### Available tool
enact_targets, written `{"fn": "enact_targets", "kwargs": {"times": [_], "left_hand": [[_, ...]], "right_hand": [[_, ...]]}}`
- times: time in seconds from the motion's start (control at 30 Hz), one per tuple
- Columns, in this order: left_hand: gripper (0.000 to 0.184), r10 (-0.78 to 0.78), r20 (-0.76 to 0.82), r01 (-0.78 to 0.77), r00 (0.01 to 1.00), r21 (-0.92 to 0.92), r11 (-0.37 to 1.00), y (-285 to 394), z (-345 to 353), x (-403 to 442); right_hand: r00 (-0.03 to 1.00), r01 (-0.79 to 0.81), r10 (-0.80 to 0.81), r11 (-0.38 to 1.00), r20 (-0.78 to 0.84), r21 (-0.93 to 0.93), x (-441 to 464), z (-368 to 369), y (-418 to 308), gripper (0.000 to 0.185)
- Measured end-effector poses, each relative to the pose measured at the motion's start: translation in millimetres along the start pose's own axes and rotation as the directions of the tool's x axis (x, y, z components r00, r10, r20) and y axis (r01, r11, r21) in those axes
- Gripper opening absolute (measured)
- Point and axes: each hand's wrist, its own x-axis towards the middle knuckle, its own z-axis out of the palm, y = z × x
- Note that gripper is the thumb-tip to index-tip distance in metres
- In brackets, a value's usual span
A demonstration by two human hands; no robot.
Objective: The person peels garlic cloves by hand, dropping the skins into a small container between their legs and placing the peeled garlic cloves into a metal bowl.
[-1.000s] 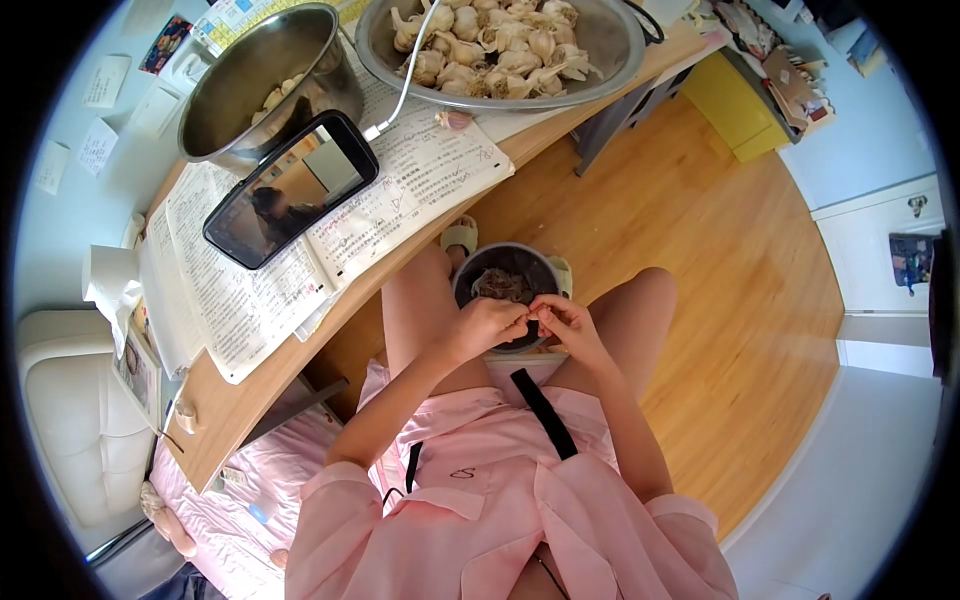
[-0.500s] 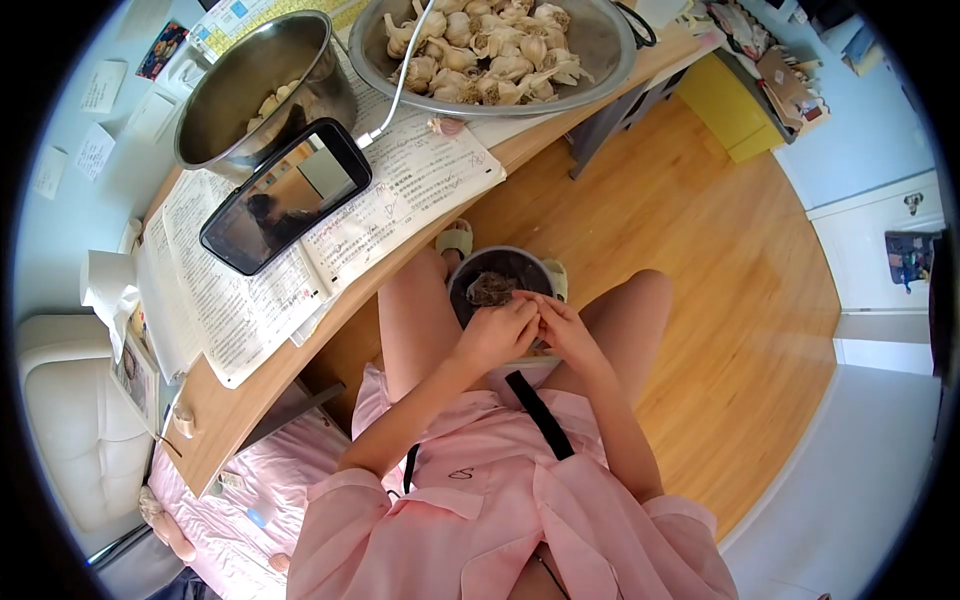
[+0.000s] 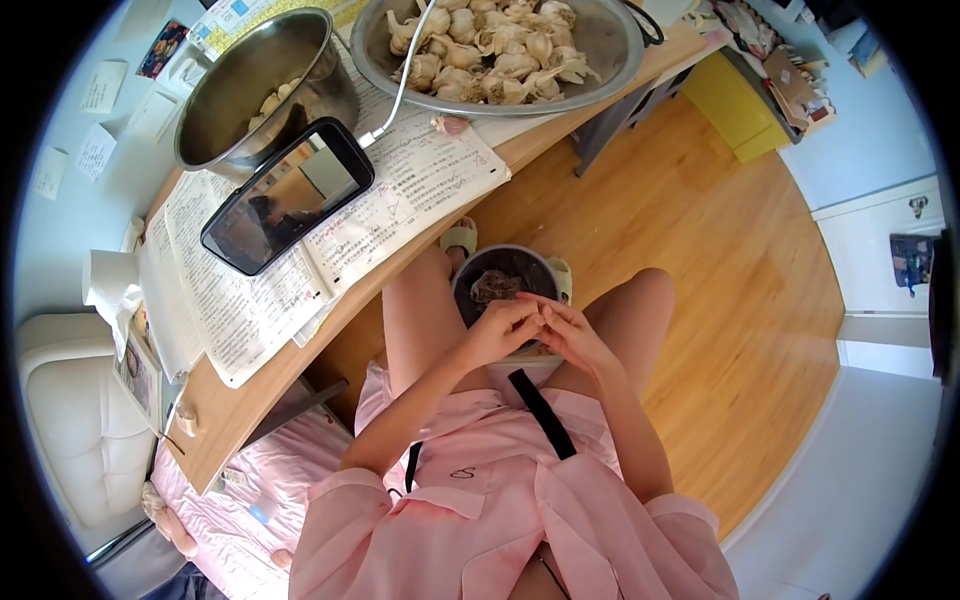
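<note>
My left hand [image 3: 503,330] and my right hand [image 3: 575,338] meet fingertip to fingertip over my lap, fingers bent and pinched together. Whatever lies between them is too small and too covered to make out. Just beyond and below them stands a dark round bin [image 3: 537,270] on the floor between my legs, with a heap of brownish dry skins [image 3: 495,287] inside. Up on the desk, a wide metal basin [image 3: 622,72] holds many whole garlic bulbs [image 3: 510,62]. A deep steel pot [image 3: 215,125] beside it contains several pale peeled cloves [image 3: 275,103].
A phone [image 3: 287,197] with a white cable leans against the pot, over printed papers [image 3: 245,330] on the wooden desk [image 3: 225,425]. One reddish garlic piece [image 3: 449,125] lies by the basin. A tissue roll [image 3: 110,280] is at left; a yellow box [image 3: 730,105] stands on the floor.
My fingers have shifted slightly against each other, the right hand's fingers now a little more spread. The whole view has moved a touch; the desk items stay in place.
</note>
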Motion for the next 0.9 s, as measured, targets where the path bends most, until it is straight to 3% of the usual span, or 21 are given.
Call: {"fn": "enact_targets", "kwargs": {"times": [0.17,0.27,0.37,0.47,0.5,0.6,0.63,0.73,0.83,0.9], "left_hand": [[0.010,-0.281,0.018,0.274,0.960,-0.279,0.920,3.7,-6.2,5.5],[0.011,-0.118,-0.084,0.107,0.989,-0.124,0.986,-12.9,-4.3,2.8],[0.011,-0.081,-0.170,0.105,0.982,0.139,0.985,-20.1,-11.5,-2.2],[0.015,-0.386,-0.365,0.421,0.847,0.018,0.907,-46.8,-32.7,-0.8],[0.017,-0.127,-0.414,0.258,0.902,0.280,0.924,-54.8,-30.7,3.5],[0.018,-0.382,-0.148,0.410,0.912,0.361,0.838,-98.1,-20.7,-1.4],[0.019,-0.595,-0.094,0.587,0.798,0.342,0.734,-105.9,-18.1,-0.3],[0.018,-0.633,-0.062,0.610,0.772,0.356,0.708,-135.4,-4.2,3.0],[0.017,-0.384,-0.164,0.417,0.909,0.301,0.858,-169.8,10.1,-1.2],[0.016,-0.329,-0.197,0.383,0.924,0.439,0.813,-171.5,10.3,-2.4]], "right_hand": [[0.996,0.085,-0.083,0.995,-0.032,0.057,4.6,4.9,4.8,0.050],[0.998,0.057,-0.056,0.998,-0.025,0.023,4.7,6.1,1.7,0.050],[0.993,0.087,-0.088,0.996,0.082,0.017,4.4,-5.7,6.9,0.049],[0.988,0.128,-0.132,0.991,0.086,0.042,-3.3,-10.9,6.3,0.046],[0.988,0.136,-0.139,0.989,0.064,0.050,-5.9,-11.0,5.8,0.045],[0.993,0.117,-0.117,0.992,-0.007,0.049,-3.8,-18.4,9.2,0.040],[0.991,0.128,-0.127,0.991,-0.045,0.023,-2.2,-17.4,9.3,0.039],[0.974,0.170,-0.174,0.985,-0.147,-0.034,4.8,-17.2,14.1,0.036],[0.953,0.210,-0.213,0.977,-0.215,-0.035,15.6,-24.4,25.4,0.033],[0.938,0.223,-0.218,0.975,-0.271,-0.013,17.4,-23.7,27.8,0.031]]}}
